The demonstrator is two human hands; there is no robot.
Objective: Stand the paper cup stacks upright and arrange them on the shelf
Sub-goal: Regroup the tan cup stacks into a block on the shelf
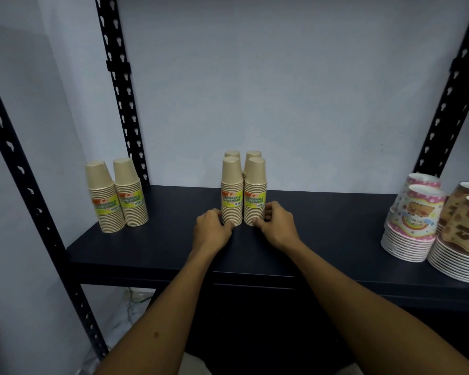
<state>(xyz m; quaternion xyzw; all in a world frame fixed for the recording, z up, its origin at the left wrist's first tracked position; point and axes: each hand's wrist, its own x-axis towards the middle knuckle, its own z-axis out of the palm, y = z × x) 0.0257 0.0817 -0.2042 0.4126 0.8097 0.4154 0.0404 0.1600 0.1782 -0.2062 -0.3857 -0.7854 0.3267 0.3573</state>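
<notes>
Several tan paper cup stacks stand upside down and upright in the middle of the dark shelf (152, 247). The front left stack (232, 185) and front right stack (255, 185) carry yellow labels; two more stacks stand just behind them. My left hand (211, 231) grips the base of the front left stack. My right hand (275, 226) grips the base of the front right stack, fingers curled round its right side. Two more tan stacks (117, 196) stand side by side at the shelf's left end.
At the right end stand a pink printed cup stack (412, 226) and brown printed stacks (463, 234). Black perforated uprights (119, 85) frame the shelf against a pale wall. Bare shelf surface lies between the groups.
</notes>
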